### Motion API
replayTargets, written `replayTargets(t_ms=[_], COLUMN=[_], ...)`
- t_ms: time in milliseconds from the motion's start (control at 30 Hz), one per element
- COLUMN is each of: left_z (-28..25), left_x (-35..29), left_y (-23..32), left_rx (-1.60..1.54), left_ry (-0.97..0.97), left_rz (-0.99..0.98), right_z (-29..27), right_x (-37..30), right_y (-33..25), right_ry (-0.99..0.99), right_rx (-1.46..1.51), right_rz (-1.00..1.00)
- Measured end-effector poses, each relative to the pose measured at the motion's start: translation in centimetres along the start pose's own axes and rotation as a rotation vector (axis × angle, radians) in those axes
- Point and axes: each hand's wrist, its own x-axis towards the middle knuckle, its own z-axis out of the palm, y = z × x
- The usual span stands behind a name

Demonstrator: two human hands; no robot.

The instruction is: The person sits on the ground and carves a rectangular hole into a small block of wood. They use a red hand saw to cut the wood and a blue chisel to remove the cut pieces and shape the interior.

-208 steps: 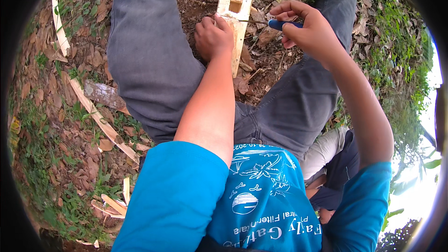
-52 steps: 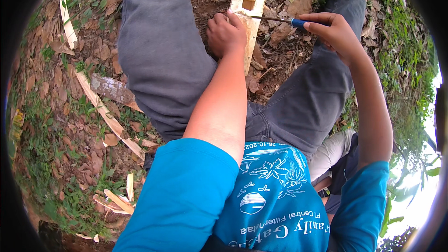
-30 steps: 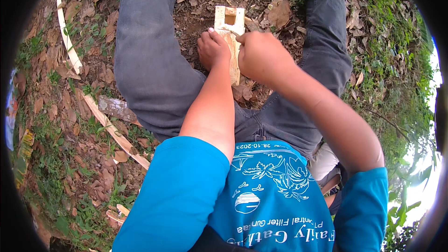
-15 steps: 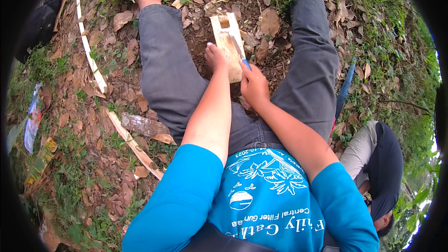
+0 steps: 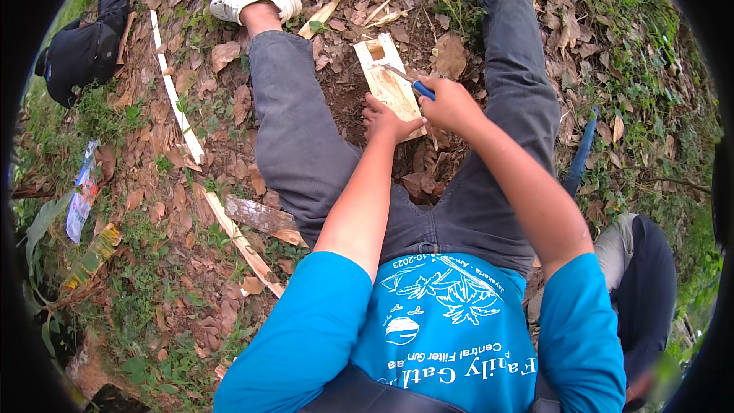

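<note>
A pale wooden board (image 5: 392,90) with a squarish cut-out at its far end lies on the ground between my legs, tilted slightly. My left hand (image 5: 388,120) grips its near left edge, fingers along the side and thumb stretched across the near end. In my right hand (image 5: 453,103), closed round the blue handle, is a thin metal-bladed tool (image 5: 424,90). Its blade slants left across the board's right edge, with the tip over the wood a little nearer me than the cut-out. Whether it is a knife or a chisel is unclear.
Long pale wood strips (image 5: 176,99) and a bark-sided plank (image 5: 264,218) lie among leaves on my left. A blue sheath-like object (image 5: 582,151) is beyond my right leg. One person (image 5: 646,283) crouches at right; another dark-clothed figure (image 5: 82,57) is at far left.
My right hand has shifted forward and right, laying the blade more sideways across the board. My left hand has spread its thumb over the near end. The whole view has shifted slightly.
</note>
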Motion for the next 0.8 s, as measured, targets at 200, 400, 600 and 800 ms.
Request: replayTargets(t_ms=[200, 400, 600, 800], left_z=[-1.1, -0.7, 0.4, -2.0], left_x=[-0.1, 1.1, 1.9, -0.2], left_y=[1.2, 1.3, 1.0, 0.9], left_rx=[0.056, 0.048, 0.031, 0.168], left_ry=[-0.109, -0.087, -0.026, -0.048], left_rz=[-0.037, -0.134, -0.084, 0.095], right_z=[-4.4, -0.7, 10.9, 2.7], right_x=[7.3, 3.2, -2.0, 2.6], right_y=[-7.6, -6.9, 2.9, 2.6], right_ry=[-0.378, -0.236, 0.465, 0.947], right_rx=[-0.516, -0.294, 0.641, 0.629], right_rz=[-0.006, 0.062, 0.108, -0.066])
